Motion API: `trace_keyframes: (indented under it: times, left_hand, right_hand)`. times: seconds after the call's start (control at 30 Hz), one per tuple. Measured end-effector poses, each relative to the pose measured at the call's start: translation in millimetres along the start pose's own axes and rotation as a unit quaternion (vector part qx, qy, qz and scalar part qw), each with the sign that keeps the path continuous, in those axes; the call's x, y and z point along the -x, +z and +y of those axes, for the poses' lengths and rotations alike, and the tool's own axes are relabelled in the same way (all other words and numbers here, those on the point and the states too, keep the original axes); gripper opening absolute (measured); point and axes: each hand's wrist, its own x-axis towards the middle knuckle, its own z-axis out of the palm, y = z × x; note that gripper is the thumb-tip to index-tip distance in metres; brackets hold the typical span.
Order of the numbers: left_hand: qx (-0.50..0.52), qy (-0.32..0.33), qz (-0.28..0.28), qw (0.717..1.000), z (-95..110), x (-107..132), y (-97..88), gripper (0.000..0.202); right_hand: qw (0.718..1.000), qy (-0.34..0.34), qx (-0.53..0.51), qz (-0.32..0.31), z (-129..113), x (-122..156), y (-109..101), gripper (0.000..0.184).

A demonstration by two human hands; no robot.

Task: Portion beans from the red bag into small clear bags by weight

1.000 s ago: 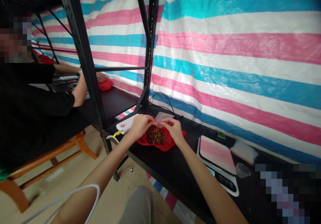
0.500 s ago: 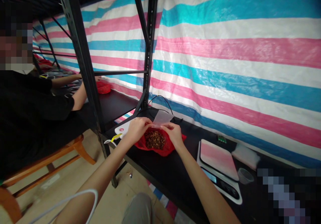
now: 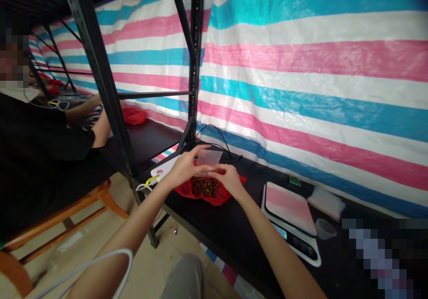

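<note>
A small clear plastic bag [image 3: 210,157] stands over a red plastic bag [image 3: 219,197] that lies spread on the black table. Inside the red bag is a heap of small brown pieces like nuts or beans [image 3: 204,186]. My right hand [image 3: 227,177] pinches the near edge of the clear bag. My left hand [image 3: 185,167] is at the clear bag's left side, thumb and fingers spread apart, the thumb tip close to my right fingertips. Whether the left thumb touches the film is hard to tell.
Right of my hands sits a white kitchen scale [image 3: 290,209], with a clear plastic cup [image 3: 325,230] and a stack of clear bags [image 3: 326,202] beside it. A white device [image 3: 163,168] lies left. A black shelf post [image 3: 100,76] separates me from a seated co-worker [image 3: 43,129].
My left hand has opened from its pinch on the clear bag, fingers lifting and spreading. My right hand has moved left with the bag's edge. The view has shifted slightly.
</note>
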Motion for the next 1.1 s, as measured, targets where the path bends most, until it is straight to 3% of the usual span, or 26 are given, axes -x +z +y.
trace_keyframes:
  times: [0.07, 0.17, 0.23, 0.37, 0.47, 0.6, 0.77, 1.1]
  left_hand:
    - [0.071, -0.019, -0.03, 0.997, 5.9, -8.6, 6.4, 0.038]
    - [0.184, -0.059, -0.062, 0.979, 14.1, -17.8, 10.5, 0.04]
    - [0.203, -0.07, -0.056, 0.975, 20.0, -19.8, 10.5, 0.04]
    - [0.151, -0.059, -0.089, 0.983, 33.0, -21.5, 13.4, 0.044]
    - [0.052, -0.012, -0.12, 0.991, 43.7, -26.6, 22.3, 0.029]
    - [-0.063, 0.071, -0.107, 0.99, 59.4, -30.7, 39.0, 0.017]
    - [-0.07, 0.105, -0.118, 0.985, 78.1, -26.7, 60.7, 0.018]
    - [-0.098, 0.208, -0.168, 0.959, 99.6, -33.4, 91.0, 0.02]
  right_hand:
    - [1.0, -0.011, 0.014, -0.02, -8.3, 5.3, -3.2, 0.014]
    - [1.0, -0.01, 0.002, -0.019, -15.2, 14.5, -14.4, 0.015]
    - [1.0, -0.005, 0.001, -0.008, -15.9, 20.7, -25.0, 0.015]
    - [0.999, 0.008, 0.034, -0.025, -17.9, 34.1, -44.2, 0.012]
    - [0.997, 0.001, 0.063, -0.054, -23.7, 45.1, -52.4, 0.011]
    - [0.997, 0.017, 0.077, 0.006, -30.5, 57.5, -61.0, 0.02]
    - [0.99, 0.031, -0.058, 0.121, -32.6, 67.3, -79.8, 0.022]
    - [0.984, 0.08, -0.129, 0.092, -30.8, 90.9, -112.0, 0.025]
